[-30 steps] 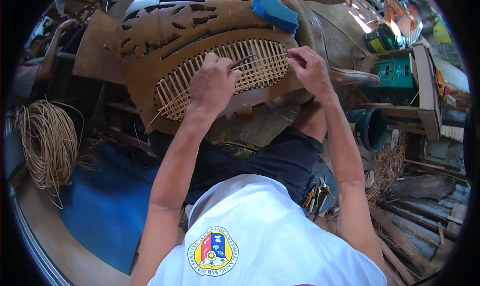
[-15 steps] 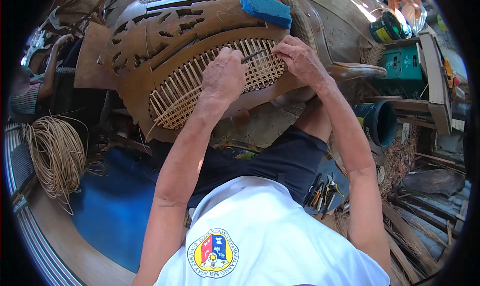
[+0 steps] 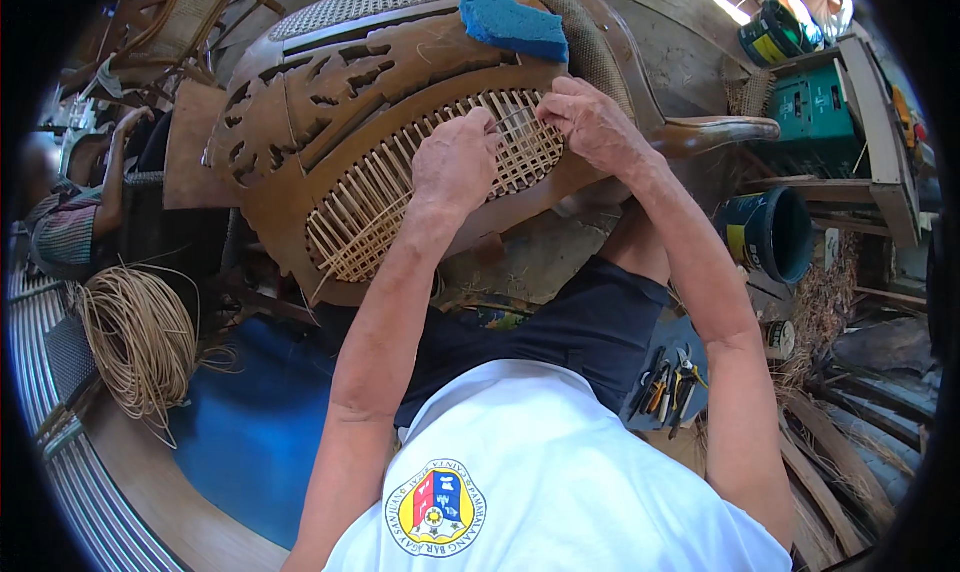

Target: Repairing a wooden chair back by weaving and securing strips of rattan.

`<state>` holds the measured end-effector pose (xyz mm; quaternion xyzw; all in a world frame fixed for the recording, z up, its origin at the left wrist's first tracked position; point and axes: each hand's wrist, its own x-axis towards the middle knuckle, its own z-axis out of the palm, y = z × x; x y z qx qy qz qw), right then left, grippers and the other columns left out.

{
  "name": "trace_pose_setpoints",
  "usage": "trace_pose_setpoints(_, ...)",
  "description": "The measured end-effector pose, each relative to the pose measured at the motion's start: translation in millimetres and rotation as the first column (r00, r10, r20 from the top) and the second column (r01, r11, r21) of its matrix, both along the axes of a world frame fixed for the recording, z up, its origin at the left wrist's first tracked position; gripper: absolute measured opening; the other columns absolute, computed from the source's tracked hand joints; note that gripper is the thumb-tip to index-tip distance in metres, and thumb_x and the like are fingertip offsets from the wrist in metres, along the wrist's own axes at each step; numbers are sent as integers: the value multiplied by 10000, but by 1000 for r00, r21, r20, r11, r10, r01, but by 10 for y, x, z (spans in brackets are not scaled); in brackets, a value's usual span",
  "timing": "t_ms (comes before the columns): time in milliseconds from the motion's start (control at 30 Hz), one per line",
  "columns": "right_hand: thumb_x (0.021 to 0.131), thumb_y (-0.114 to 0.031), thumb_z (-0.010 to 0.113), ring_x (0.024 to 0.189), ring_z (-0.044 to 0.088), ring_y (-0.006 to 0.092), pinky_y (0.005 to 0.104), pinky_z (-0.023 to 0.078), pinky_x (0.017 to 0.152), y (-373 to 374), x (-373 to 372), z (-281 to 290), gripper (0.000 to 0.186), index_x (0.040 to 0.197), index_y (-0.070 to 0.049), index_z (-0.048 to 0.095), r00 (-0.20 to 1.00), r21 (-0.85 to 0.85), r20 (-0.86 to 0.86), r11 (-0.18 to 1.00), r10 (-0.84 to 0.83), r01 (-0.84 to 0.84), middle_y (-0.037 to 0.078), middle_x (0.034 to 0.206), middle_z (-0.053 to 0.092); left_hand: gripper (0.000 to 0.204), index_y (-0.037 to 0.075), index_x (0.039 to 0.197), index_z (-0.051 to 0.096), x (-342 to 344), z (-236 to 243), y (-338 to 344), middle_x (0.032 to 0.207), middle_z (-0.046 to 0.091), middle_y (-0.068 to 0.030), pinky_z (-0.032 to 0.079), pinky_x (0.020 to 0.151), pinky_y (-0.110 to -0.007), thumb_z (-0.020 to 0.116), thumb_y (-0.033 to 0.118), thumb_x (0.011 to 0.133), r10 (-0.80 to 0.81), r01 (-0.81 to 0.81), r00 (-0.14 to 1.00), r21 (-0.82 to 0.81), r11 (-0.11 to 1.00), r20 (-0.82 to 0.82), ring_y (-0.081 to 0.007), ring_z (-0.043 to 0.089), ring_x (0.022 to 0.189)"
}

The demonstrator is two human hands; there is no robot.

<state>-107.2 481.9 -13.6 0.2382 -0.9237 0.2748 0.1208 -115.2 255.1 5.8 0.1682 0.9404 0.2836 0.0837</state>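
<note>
In front of me lies a carved brown wooden chair back (image 3: 280,187) with an oval opening strung with pale cane strips (image 3: 365,212). At the right end the strips cross in an open weave; toward the left they mostly run one way, with a few long strips laid across. My left hand (image 3: 455,167) rests over the middle of the weave, its fingers closed on a thin dark tool whose tip points right. Beside the oval's right edge, my right hand (image 3: 595,127) is pinched; what lies between its fingertips is hidden.
Blue foam (image 3: 512,24) sits on the chair's upper edge. A coil of cane (image 3: 140,342) is at left, near another person (image 3: 75,217). Pliers and cutters (image 3: 668,384) lie by my right thigh. A dark bucket (image 3: 775,234) and green crate (image 3: 808,122) stand at right.
The view has shifted slightly, moving the surroundings in the picture. My left hand has turned a little over the weave, and less of the dark tool shows. My right hand stays at the oval's edge.
</note>
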Motion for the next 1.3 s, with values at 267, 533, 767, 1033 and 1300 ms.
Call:
trace_pose_setpoints(267, 889, -13, 635, 967, 597, 315, 407, 495, 843, -17, 6, 51, 114, 999, -42, 649, 998, 5, 57, 1000, 15, -16, 112, 916, 573, 183, 53, 1070, 725, 19, -151, -38, 951, 716, -199, 529, 820, -425, 622, 160, 964, 12, 1, 998, 216, 976, -60, -358, 693, 892)
trace_pose_setpoints(533, 888, -27, 581, 1012, 621, 306, 412, 540, 864, -18, -9, 83, 184, 1032, -109, 661, 999, 234, 3, 972, 36, -36, 105, 975, 584, 213, 105, 1117, 730, 14, -109, -43, 882, 700, -185, 521, 777, -407, 593, 114, 954, 2, -5, 1000, 153, 988, 20, -319, 689, 824)
trace_pose_setpoints(767, 863, 3, 587, 1028, 619, 310, 408, 540, 884, -14, -10, 132, 212, 1025, -111, 660, 998, 276, 36, 960, 48, -56, 106, 989, 579, 218, 115, 1126, 733, 5, -25, -43, 871, 707, -179, 521, 764, -408, 596, 119, 957, -2, -7, 997, 126, 992, 73, -295, 689, 803)
trace_pose_setpoints(1033, 851, 3, 588, 1009, 624, 323, 402, 539, 867, 48, -35, 91, 196, 990, -122, 649, 995, 281, -14, 956, 99, -91, 113, 988, 578, 235, 120, 1145, 728, 23, -85, -63, 956, 718, -200, 529, 828, -436, 585, 144, 960, -16, 17, 999, 37, 999, -33, -352, 701, 916)
trace_pose_setpoints(1300, 809, -132, 607, 928, 621, 183, 306, 537, 823, -68, 141, -49, 74, 818, -206, 604, 949, 488, -315, 858, 0, 161, 11, 906, 600, 185, 32, 1058, 709, 229, 10, -354, 998, 706, -173, 523, 859, -468, 618, 131, 931, -75, 80, 963, 8, 997, -259, -369, 670, 973)
